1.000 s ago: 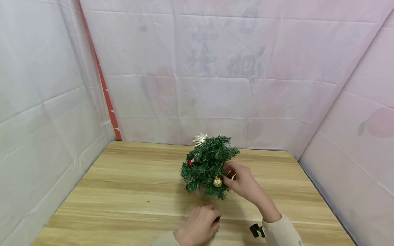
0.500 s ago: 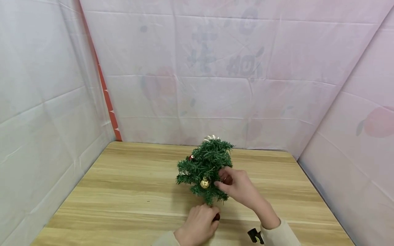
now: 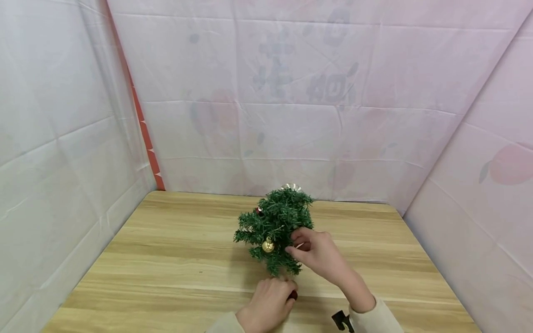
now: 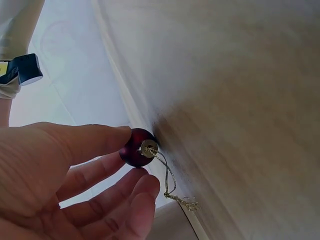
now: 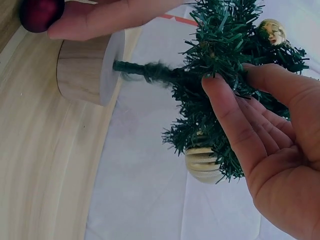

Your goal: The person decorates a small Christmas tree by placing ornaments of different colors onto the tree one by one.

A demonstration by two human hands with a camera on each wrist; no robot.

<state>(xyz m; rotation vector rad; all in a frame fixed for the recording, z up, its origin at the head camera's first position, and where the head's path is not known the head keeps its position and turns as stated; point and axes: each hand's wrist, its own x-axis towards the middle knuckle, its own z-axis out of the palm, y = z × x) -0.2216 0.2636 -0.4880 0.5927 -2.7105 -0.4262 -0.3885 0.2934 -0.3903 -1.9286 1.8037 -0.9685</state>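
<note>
A small artificial Christmas tree [image 3: 272, 222] stands on the table, its trunk fixed in a round wooden base [image 5: 82, 70]. My right hand [image 3: 320, 254] is at the tree's right side, thumb and fingers pinching among the green branches [image 5: 215, 55]. Close to the base, my left hand [image 3: 268, 300] holds a dark red bauble [image 4: 134, 152] between thumb and fingers, its gold string hanging loose. On the tree hang a gold bauble [image 3: 268, 245], a red ornament [image 3: 259, 211] and a ribbed pale gold ornament [image 5: 204, 162]. The exact branch under my right fingertips is partly hidden.
The wood-grain table [image 3: 166, 249] reaches back to a pale cloth wall [image 3: 250, 138], with more cloth at both sides. A black device [image 3: 342, 320] is at my right sleeve.
The tree has turned, carrying its gold bauble leftward and the pale ornament at the back rightward. My right hand has shifted slightly left with it. My left hand has stayed nearly still.
</note>
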